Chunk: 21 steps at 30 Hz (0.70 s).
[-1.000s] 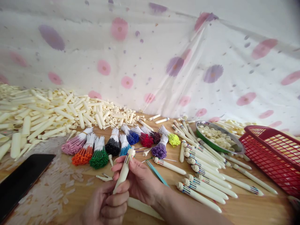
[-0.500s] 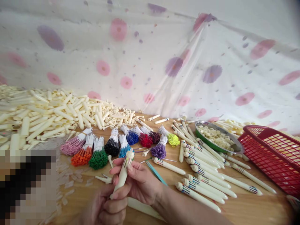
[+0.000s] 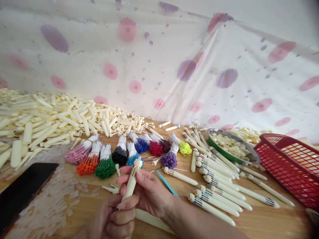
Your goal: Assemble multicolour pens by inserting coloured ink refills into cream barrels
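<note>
A cream multicolour pen (image 3: 130, 186) is held tilted, its slotted top end up, at the lower middle. My left hand (image 3: 118, 214) wraps its fingers round the lower barrel. Near the slotted top, my right hand (image 3: 151, 191) pinches the pen between thumb and fingers. Just beyond the hands stand bundles of coloured refills, among them green (image 3: 105, 162), light blue (image 3: 132, 154) and purple (image 3: 169, 156). A loose cream pen part (image 3: 111, 189) lies left of the held pen, and a cream barrel (image 3: 152, 219) lies partly hidden beneath my right wrist.
Several finished-looking pens (image 3: 211, 205) lie in rows at right. Behind them are a green-sided metal bowl (image 3: 229, 156) of cream parts and a red basket (image 3: 286, 166). Cream barrels (image 3: 57, 116) are heaped at back left. A black phone (image 3: 23, 196) lies near clear plastic pieces (image 3: 52, 196).
Both hands keep the same grip on the pen, with barely any movement. The view has shifted very slightly. The phone at left, blurred out before, now shows plainly.
</note>
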Tool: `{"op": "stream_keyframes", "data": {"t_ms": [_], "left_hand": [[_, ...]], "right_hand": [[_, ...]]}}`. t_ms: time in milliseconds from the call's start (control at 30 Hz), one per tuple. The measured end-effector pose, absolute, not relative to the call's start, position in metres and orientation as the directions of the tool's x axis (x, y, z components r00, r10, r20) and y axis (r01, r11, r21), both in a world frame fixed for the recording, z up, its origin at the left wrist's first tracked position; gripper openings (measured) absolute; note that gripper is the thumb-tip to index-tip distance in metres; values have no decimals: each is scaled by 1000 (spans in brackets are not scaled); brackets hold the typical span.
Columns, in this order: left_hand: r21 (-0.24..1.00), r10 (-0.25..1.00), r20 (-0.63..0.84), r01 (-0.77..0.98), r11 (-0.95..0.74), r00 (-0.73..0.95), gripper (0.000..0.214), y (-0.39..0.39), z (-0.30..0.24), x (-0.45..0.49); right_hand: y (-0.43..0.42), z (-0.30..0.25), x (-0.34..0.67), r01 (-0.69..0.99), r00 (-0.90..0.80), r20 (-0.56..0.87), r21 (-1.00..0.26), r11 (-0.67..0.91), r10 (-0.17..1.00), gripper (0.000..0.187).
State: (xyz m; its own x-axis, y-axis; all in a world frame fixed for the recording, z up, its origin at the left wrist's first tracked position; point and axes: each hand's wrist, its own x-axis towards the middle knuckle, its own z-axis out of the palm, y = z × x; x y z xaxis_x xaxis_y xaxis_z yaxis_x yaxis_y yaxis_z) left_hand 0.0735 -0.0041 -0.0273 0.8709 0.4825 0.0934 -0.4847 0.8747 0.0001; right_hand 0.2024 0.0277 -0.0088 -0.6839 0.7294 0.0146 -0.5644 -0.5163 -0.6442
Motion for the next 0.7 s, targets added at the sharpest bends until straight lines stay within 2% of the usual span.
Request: {"op": "stream_keyframes", "data": {"t_ms": [167, 267, 333, 400, 533, 700], "left_hand": [[-47, 437, 167, -436, 899, 884, 43, -5, -26, 77], [-34, 427, 138, -426, 904, 894, 43, -4, -26, 76], [35, 399, 84, -403, 915, 913, 43, -4, -25, 75], [106, 386, 31, -387, 916, 922, 44, -4, -24, 75], [195, 404, -6, -396, 898, 915, 44, -5, -25, 76], [135, 443, 43, -445, 885, 895, 40, -2, -34, 74]], "right_hand": [[27, -5, 202, -541, -692, 13, -670, -507, 722, 44], [32, -3, 204, -552, -724, 59, -647, -526, 687, 59], [36, -1, 206, -549, -759, 85, -614, -566, 645, 68], [40, 1, 208, -531, -791, 87, -591, -608, 606, 65], [42, 3, 210, -514, -807, 91, -596, -617, 584, 38], [39, 0, 208, -500, -782, 23, -621, -604, 623, 57]]}}
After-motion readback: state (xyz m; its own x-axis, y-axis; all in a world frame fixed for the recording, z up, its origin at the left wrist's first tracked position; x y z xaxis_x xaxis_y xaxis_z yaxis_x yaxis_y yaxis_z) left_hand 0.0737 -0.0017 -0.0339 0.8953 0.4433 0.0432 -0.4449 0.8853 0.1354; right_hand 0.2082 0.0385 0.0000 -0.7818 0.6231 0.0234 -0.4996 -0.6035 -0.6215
